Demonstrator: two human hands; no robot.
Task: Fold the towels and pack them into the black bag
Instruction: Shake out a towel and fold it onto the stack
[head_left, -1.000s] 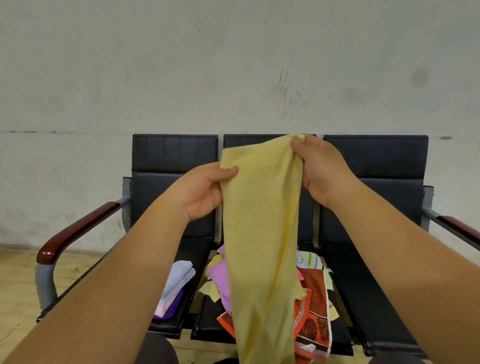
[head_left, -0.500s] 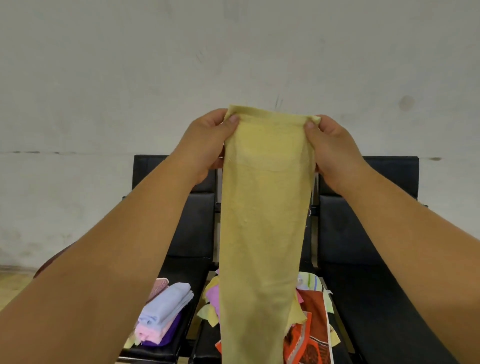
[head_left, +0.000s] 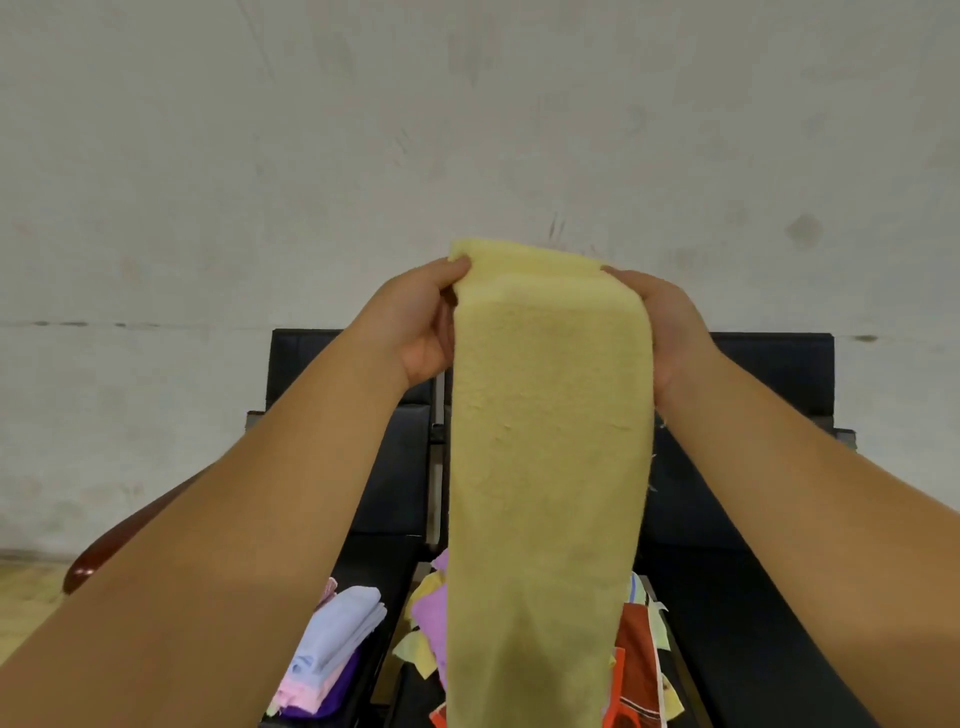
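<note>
Fingers of left hand (head_left: 415, 322) and right hand (head_left: 670, 332) pinch the yellow towel (head_left: 545, 467) — unfolded; folded stack (head_left: 332, 654) at 7 o'clock, loose pile (head_left: 431, 613) remains, bag unseen.

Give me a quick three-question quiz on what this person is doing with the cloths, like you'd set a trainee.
1. True or false: the yellow towel lies flat on a seat.
2. Which hands grip its top edge? A) left hand only B) right hand only C) both
3. Fill in: the folded stack rests on the ____ seat of the black chairs.

Key
1. False: it hangs lengthwise in the air.
2. C: one hand pinches each top corner.
3. Left; the loose pile lies on the middle seat.
</note>
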